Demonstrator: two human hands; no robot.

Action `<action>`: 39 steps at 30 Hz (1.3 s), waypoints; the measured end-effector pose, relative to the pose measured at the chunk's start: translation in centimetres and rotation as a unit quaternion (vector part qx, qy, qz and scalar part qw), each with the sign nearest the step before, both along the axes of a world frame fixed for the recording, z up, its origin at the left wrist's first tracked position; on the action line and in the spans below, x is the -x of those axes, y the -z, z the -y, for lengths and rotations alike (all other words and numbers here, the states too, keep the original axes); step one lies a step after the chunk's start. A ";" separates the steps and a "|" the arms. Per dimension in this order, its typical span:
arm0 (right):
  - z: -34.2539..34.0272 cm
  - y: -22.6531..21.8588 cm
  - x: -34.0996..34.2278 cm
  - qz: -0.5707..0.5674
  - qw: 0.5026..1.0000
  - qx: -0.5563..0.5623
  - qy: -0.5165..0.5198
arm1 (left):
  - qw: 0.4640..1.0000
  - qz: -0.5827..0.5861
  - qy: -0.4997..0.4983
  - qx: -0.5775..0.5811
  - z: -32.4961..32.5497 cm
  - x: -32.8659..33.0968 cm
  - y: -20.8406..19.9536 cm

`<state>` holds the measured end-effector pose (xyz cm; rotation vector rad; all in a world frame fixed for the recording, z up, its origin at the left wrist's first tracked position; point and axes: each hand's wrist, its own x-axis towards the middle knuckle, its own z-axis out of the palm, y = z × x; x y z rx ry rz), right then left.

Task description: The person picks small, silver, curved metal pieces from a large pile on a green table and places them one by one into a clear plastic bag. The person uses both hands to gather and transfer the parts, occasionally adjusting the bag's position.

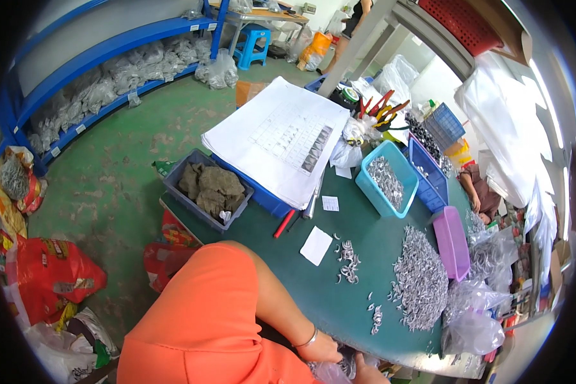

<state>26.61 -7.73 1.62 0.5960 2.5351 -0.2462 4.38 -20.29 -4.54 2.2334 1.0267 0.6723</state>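
My left hand (323, 349), with a bracelet at its wrist, is low at the bottom edge of the view. Its fingers are curled closed on a clear plastic bag (331, 372) that has small silvery metal pieces in and around it. Close by on the right, my right hand (368, 371) is at the bag's other side, partly cut off by the frame; its fingers are mostly hidden. Beyond them on the green table (281, 262) lie a large heap of small curved metal pieces (420, 280) and two smaller groups (348, 262).
A turquoise basket (365, 182) of metal pieces, a purple bin (451, 243), and a grey bin with cloth (211, 189) stand on the table. Paper sheets (275, 134) cover a blue tray. Filled clear bags (473, 329) crowd the right edge. Another person's arm (472, 192) shows beyond.
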 end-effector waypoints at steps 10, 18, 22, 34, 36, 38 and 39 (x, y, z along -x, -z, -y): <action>0.2 -0.3 3.6 0.117 0.971 0.192 -0.078 | 0.996 -0.019 -0.005 0.083 1.1 2.3 -0.6; -1.2 -1.1 6.9 -0.466 0.882 -0.063 0.020 | 0.993 0.012 0.000 0.119 0.9 3.1 -3.3; -1.6 0.2 4.9 -0.478 0.871 0.074 0.082 | 0.990 -0.023 -0.002 0.137 1.1 3.1 -3.2; -2.3 1.4 4.9 -0.509 0.853 0.026 0.111 | 0.993 0.024 -0.003 0.114 1.2 3.3 -3.0; -2.4 1.5 4.6 -0.504 0.851 0.057 0.136 | 0.993 0.025 -0.003 0.117 1.3 3.3 -2.9; -2.9 1.3 4.1 -0.507 0.844 0.071 0.157 | 0.993 0.028 -0.001 0.117 1.2 3.4 -3.0; -3.0 1.2 3.8 -0.513 0.839 0.072 0.168 | 0.993 0.031 0.000 0.118 1.2 3.4 -3.0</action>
